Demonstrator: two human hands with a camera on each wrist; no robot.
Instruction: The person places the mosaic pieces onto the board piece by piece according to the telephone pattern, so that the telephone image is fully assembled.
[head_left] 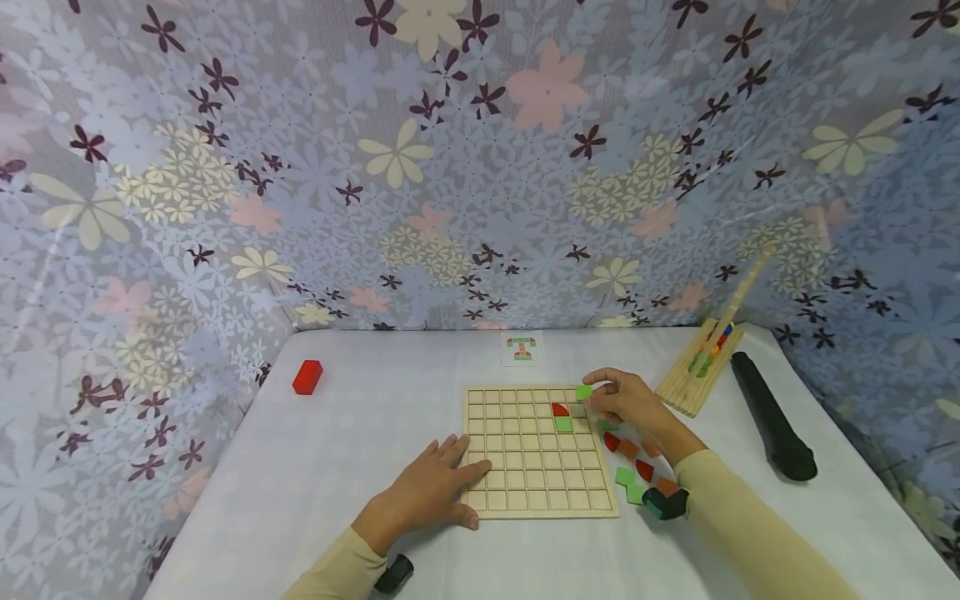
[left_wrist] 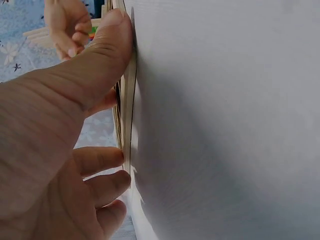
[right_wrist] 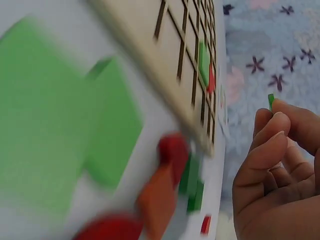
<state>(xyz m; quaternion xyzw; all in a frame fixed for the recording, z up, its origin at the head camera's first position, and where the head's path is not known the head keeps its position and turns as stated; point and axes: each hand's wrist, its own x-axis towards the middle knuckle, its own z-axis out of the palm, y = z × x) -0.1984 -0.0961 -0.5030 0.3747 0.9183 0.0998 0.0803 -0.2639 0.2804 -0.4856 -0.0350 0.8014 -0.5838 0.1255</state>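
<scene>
A square wooden grid board lies on the white table. My left hand rests on its left edge, fingers spread; in the left wrist view the thumb lies along the board's side. Over the board's far right corner, my right hand pinches a green square tile between thumb and fingertips. That tile shows edge-on in the right wrist view, raised above the board. Two pieces sit in the grid's upper right: a red quarter-round tile and, just nearer me, a green square tile.
Loose green, red and orange tiles lie right of the board, below my right forearm. A pattern card is behind the board. A red block stands far left. At right are a wooden stand with coloured pieces and a long black object.
</scene>
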